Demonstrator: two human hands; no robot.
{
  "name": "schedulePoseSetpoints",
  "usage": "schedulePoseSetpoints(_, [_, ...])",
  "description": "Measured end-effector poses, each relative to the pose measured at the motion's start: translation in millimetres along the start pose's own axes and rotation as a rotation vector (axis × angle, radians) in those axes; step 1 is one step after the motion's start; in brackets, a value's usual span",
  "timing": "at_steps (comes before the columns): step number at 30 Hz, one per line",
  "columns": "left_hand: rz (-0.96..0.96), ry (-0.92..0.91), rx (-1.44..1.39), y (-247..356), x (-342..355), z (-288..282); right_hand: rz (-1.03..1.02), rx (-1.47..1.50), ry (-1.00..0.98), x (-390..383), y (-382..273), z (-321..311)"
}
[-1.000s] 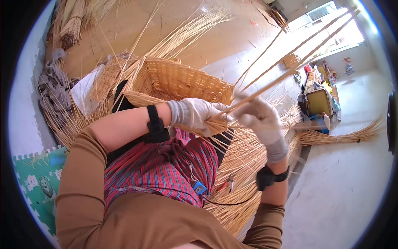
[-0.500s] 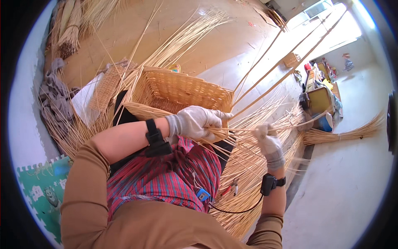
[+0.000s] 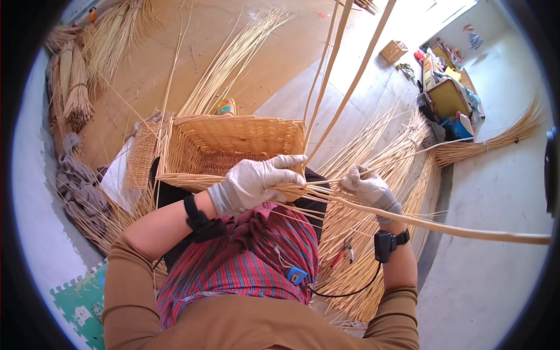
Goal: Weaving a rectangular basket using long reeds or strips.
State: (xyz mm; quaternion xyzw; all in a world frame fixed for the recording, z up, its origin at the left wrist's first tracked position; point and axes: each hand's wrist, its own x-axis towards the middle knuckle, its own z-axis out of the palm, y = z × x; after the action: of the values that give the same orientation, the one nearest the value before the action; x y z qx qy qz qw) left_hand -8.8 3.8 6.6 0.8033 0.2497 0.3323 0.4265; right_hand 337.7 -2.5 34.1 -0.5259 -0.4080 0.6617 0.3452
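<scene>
A rectangular wicker basket (image 3: 233, 131) rests over my lap, its open top facing me. My left hand (image 3: 256, 179), in a pale work glove, is closed on the basket's near right corner, pinching the rim and the strands there. To its right, my gloved right hand (image 3: 368, 189) grips a thin wicker strand (image 3: 322, 182) that runs from that corner; its fingers are closed. Below that hand, a thick wicker rod (image 3: 443, 227) sticks out far to the right from the same corner. Several long stakes (image 3: 350, 87) rise from the basket's right side.
Loose wicker strands (image 3: 356, 265) cover the floor on my right, with red-handled pliers (image 3: 340, 255) among them. A blue tape measure (image 3: 296, 275) lies on my striped apron (image 3: 233, 262). Tied bundles (image 3: 76, 99) stand far left; another bundle (image 3: 496, 143) lies right.
The basket has turned and shifted left in view. Its stakes stand more upright, and a thick rod now points right. My right hand, blurred earlier, is lower relative to the corner strands.
</scene>
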Motion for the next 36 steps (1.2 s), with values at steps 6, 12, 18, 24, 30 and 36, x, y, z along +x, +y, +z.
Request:
schedulePoseSetpoints(6, [-0.008,-0.001,0.003,-2,2,5,0.120,-0.641,0.067,10,-56,25])
schedulePoseSetpoints(12, [0.044,-0.020,0.105,-1,-4,1,-0.904,-1.221,-0.234,33,-73,150])
schedulePoseSetpoints(18, [0.078,-0.005,0.289,-1,-3,3,-0.993,-1.254,-0.419,35,-72,90])
schedulePoseSetpoints(24, [0.197,0.062,0.580,3,-7,9,-0.141,-1.014,-0.279,30,-101,96])
schedulePoseSetpoints(30, [0.150,0.016,0.687,10,-16,23,-0.432,-0.542,-0.475,45,-94,115])
schedulePoseSetpoints(36, [0.191,0.067,0.801,15,-16,29,-0.652,-0.193,-0.068,66,-63,85])
